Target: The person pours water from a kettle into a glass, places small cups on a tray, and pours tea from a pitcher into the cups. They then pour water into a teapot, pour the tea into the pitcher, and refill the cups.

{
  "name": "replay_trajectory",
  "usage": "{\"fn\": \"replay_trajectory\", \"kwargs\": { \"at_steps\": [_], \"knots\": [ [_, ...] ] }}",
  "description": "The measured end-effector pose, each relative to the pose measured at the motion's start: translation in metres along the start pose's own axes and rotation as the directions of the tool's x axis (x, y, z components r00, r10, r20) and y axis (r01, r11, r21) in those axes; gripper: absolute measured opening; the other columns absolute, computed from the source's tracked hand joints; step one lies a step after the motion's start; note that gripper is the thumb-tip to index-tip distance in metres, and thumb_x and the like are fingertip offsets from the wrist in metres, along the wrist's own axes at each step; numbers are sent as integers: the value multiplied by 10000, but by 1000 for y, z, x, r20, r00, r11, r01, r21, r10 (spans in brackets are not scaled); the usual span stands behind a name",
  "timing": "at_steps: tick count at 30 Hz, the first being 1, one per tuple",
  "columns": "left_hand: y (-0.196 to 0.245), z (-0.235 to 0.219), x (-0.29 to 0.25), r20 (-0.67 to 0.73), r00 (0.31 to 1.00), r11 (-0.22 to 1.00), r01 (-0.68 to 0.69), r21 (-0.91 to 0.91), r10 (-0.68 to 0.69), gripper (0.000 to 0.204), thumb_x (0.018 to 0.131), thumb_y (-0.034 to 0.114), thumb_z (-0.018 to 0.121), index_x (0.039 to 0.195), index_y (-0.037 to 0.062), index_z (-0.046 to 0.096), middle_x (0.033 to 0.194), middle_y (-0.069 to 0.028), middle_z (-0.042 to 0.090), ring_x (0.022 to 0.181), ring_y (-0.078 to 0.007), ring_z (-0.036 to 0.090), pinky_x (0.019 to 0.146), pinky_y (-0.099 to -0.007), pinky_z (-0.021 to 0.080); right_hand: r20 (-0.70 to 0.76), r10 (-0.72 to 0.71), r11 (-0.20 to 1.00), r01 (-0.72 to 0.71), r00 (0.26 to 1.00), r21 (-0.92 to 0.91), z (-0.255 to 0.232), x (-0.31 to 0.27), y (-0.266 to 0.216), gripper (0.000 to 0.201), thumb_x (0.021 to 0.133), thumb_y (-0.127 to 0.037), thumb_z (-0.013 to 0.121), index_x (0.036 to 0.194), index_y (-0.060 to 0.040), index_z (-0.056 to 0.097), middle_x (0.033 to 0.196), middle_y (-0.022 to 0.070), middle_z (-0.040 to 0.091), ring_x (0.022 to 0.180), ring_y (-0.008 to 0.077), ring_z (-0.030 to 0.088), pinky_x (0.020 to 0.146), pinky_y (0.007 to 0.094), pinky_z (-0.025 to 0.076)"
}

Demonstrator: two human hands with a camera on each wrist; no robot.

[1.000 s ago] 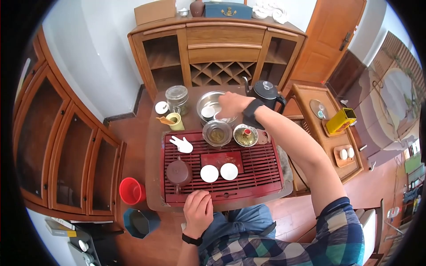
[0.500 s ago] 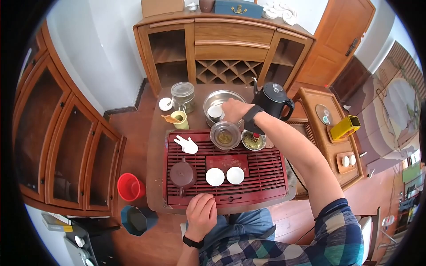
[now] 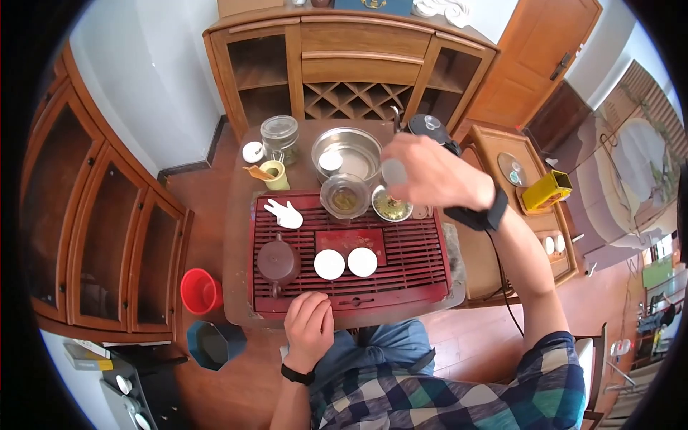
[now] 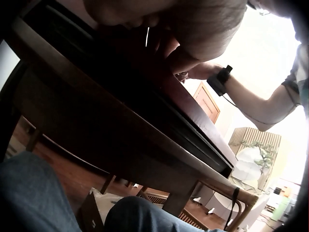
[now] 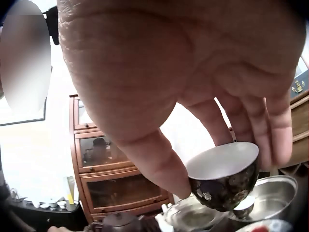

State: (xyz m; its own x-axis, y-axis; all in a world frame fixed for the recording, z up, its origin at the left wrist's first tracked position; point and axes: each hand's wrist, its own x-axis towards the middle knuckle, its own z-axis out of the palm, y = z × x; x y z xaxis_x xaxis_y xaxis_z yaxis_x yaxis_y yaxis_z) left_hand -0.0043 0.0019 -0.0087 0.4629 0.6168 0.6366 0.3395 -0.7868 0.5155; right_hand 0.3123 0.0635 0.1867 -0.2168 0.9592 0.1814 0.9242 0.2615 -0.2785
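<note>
My right hand pinches a small teacup between thumb and fingers. The cup is dark and patterned outside, white inside, and hangs above the lidded gaiwan at the back right of the tea tray. Another teacup sits in the steel basin. Two white-lined cups, a left one and a right one, stand mid-tray. Holding nothing visible, my left hand rests at the tray's front edge, fingers together and bent, near the brown teapot.
A glass pitcher with a strainer stands at the tray's back, a white hand-shaped ornament at its left. Behind are a glass jar, a yellow-green tool holder and a black kettle. A side table stands right.
My right hand has risen out of the steel basin and moved right and closer to me, now carrying a teacup. The left hand stays at the tray's front edge. The head view has shifted slightly.
</note>
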Motion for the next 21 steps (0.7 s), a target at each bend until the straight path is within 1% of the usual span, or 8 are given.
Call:
{"fn": "replay_trajectory", "kwargs": {
  "at_steps": [2, 4, 6, 7, 10, 11, 16, 21],
  "knots": [
    [0, 2, 0, -23, 1000, 1000, 0, -25, -1, 163, 772, -92, 717, 927, -58, 681, 1013, -149, 687, 957, -353, 654, 824, -431, 555, 74, -20, 1000, 19, 997, 14, 0, -31, -25, 404, 739, -125, 733, 1084, 78, 675, 1059, 264, 654, 996, 440, 673, 898, 472, 559],
    [0, 3, -1, -20, 1000, 1000, -1, -21, 1, 149, 772, -97, 714, 913, -61, 683, 1000, -149, 689, 950, -349, 655, 819, -427, 553, 134, -31, 999, 35, 990, -26, 12, -56, -37, 446, 758, -130, 766, 1157, 30, 648, 1075, 208, 630, 980, 420, 661, 851, 472, 556],
    [-1, 4, -2, -37, 999, 1000, -7, -11, 7, 140, 773, -97, 713, 906, -59, 687, 997, -148, 691, 952, -346, 655, 818, -426, 552, 197, -4, 1000, 4, 980, -1, 32, -74, -39, 415, 758, -142, 768, 1123, 16, 649, 1085, 210, 627, 1003, 418, 658, 868, 482, 549],
    [0, 4, -1, -36, 999, 1000, -7, -12, 6, 135, 777, -96, 711, 905, -59, 691, 998, -147, 694, 956, -343, 655, 823, -426, 551, 266, 53, 999, -52, 963, -13, 41, -78, -40, 417, 755, -145, 762, 1115, 28, 643, 1091, 215, 628, 1017, 420, 655, 888, 488, 543],
    [0, 5, -2, -40, 999, 1000, -12, -15, 12, 134, 782, -93, 711, 910, -60, 692, 998, -147, 695, 959, -343, 655, 829, -426, 549, 222, 25, 1000, -24, 975, -6, 72, -90, -31, 423, 754, -145, 759, 1110, 45, 633, 1095, 224, 627, 1028, 420, 653, 888, 488, 544],
    [0, 4, -2, -41, 999, 1000, -17, -11, 17, 134, 782, -93, 711, 910, -60, 692, 998, -147, 695, 959, -343, 655, 829, -426, 549, 250, 38, 999, -40, 968, 2, 74, -90, -33, 351, 788, -113, 665, 1087, 67, 625, 1106, 254, 628, 1049, 419, 661, 933, 486, 541],
    [1, 4, -1, -47, 999, 1000, -20, -20, 19, 132, 773, -95, 718, 898, -61, 695, 989, -141, 696, 941, -331, 661, 814, -420, 556, 264, 59, 998, -59, 963, -5, 91, -90, -30, 362, 788, -121, 674, 1093, 67, 621, 1123, 255, 619, 1082, 412, 646, 962, 484, 524],
    [1, 4, -2, -47, 999, 999, -4, -31, 3, 133, 784, -97, 711, 910, -59, 694, 996, -145, 695, 959, -339, 653, 828, -418, 546, 264, 68, 997, -73, 962, 11, 92, -90, -28, 397, 802, -168, 717, 1107, 66, 617, 1136, 246, 613, 1096, 408, 635, 971, 485, 517]
  ]
}}
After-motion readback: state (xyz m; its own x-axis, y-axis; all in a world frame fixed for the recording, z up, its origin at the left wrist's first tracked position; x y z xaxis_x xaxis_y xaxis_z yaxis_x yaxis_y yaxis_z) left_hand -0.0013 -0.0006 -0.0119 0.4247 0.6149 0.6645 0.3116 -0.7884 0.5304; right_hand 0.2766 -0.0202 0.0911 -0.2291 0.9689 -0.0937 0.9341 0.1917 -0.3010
